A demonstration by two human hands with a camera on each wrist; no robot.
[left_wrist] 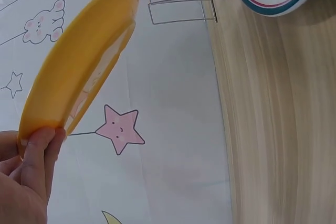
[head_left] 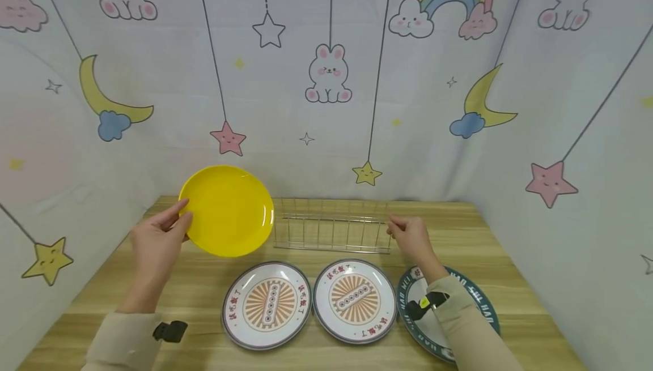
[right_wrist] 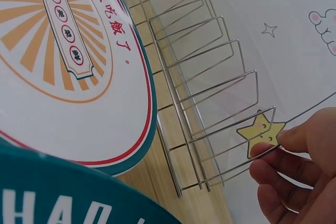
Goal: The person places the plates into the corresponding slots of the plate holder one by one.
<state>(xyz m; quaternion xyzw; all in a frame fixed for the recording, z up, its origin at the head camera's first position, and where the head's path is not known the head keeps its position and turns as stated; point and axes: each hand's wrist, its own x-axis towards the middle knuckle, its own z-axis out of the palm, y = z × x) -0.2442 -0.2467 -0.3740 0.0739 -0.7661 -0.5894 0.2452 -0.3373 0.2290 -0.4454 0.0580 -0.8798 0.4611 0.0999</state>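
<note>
Left hand (head_left: 158, 241) pinches the yellow plate (head_left: 227, 212) at its left edge, thumb and fingers on either side of the rim. Plate is held up in the air just left of the wire rack (head_left: 334, 221), tilted so its inner face shows in the head view; left wrist view shows it apart from the rack. Right hand (head_left: 412, 239) is at the rack's right end, thumb and fingertips pinching the end wire, other fingers curled. Rack sits on the wood-grain table (head_left: 194, 325), toward its far edge.

Three plates lie on the near side of the rack, in a row: left patterned plate (head_left: 267, 306) in front of the rack's left end, middle patterned plate (head_left: 355, 301) in front of its right half, green-rimmed plate (head_left: 428, 323) nearer and right of it, partly hidden under the right forearm. Both patterned plates have orange rays and red characters. Cartoon-print curtain (head_left: 285, 105) hangs behind the rack. Beige sleeves (head_left: 122, 334) on both arms.
</note>
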